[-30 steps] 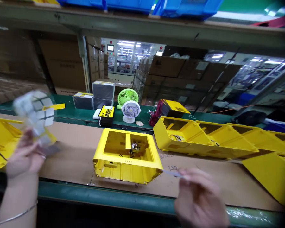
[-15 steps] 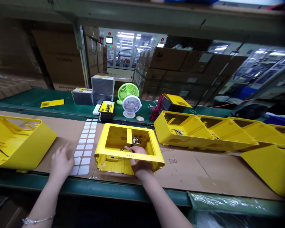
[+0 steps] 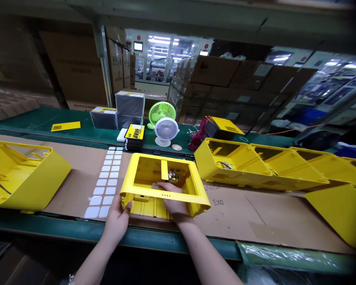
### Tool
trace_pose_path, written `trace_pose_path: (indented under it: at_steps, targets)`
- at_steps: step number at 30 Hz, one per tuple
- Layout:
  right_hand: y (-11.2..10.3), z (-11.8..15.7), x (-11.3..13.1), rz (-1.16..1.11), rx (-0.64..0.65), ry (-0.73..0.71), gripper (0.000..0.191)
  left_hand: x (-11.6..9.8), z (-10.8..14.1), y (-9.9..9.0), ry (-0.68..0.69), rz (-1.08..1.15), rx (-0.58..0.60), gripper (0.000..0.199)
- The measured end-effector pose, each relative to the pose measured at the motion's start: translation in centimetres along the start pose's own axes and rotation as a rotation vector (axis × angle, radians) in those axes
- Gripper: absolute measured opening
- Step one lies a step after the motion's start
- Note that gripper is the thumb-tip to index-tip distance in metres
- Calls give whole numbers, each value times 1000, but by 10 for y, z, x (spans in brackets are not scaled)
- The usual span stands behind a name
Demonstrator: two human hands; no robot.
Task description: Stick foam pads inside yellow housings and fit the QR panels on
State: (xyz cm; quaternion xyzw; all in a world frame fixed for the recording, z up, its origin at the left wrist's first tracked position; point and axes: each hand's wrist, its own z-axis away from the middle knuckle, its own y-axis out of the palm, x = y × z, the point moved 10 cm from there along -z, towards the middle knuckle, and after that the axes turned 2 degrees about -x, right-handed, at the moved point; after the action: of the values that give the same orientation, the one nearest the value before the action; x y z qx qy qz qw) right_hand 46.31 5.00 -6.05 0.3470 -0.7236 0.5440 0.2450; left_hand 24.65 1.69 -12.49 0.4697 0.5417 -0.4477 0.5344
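A yellow housing [image 3: 163,194] with a window and an open front side stands on the cardboard in the middle. My left hand [image 3: 118,217] grips its left front corner, thumb on the near side. Inside the housing, under the front bar, is my right hand [image 3: 173,198], its fingers pinched on a small pale piece [image 3: 156,186]. A small electronic part [image 3: 173,177] sits within the housing behind my right hand. Left of the housing lies a sheet of white stickers [image 3: 105,182] in two columns.
Another yellow housing [image 3: 32,182] stands at the left, and a row of several housings [image 3: 234,170] at the right. Behind are a white fan [image 3: 166,130], a green fan [image 3: 161,109], a black and yellow stack [image 3: 135,136] and grey boxes [image 3: 130,111].
My left hand has moved right from beside the sticker sheet to the housing's left corner and closed on it. My right hand stays inside the housing with the pale piece.
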Motion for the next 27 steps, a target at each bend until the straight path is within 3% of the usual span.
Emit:
trace_pose_path:
  at_steps: [5, 21, 27]
  targets:
    - [2, -3, -7, 13, 12, 34, 23, 8, -6, -5, 13, -40, -31, 46]
    - [4, -8, 4, 8, 68, 50, 23, -1, -3, -4, 2, -90, -4, 36]
    - [6, -8, 2, -6, 72, 58, 24, 2, -4, -5, 11, -80, -14, 42]
